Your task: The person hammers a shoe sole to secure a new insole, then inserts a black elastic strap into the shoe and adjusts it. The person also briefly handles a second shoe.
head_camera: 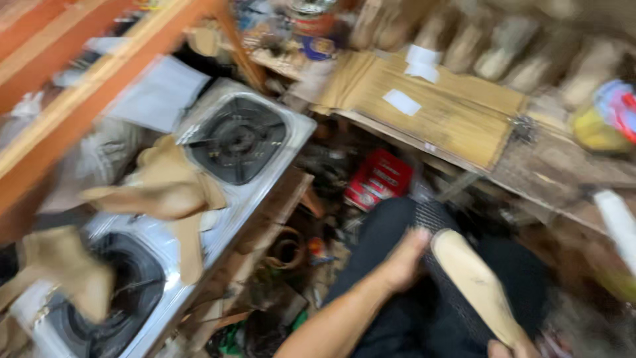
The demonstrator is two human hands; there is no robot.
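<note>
The view is motion-blurred. A pale, long sole-shaped piece [474,285] lies slanted across my lap on a dark mesh sheet [437,265]. My left hand [404,262] reaches in from the lower middle, its fingers curled on the mesh right beside the piece's rounded upper tip. Only a small part of my right hand [510,348] shows at the bottom edge, where it grips the piece's lower end. My dark trousers [384,232] lie under the mesh.
A two-burner steel gas stove [265,172] stands at the left with tan leather pieces [165,189] lying on it. A red box [377,179] sits on the cluttered floor. A wooden bench [430,109] runs along the top right, with pale shoe forms [464,40] behind it.
</note>
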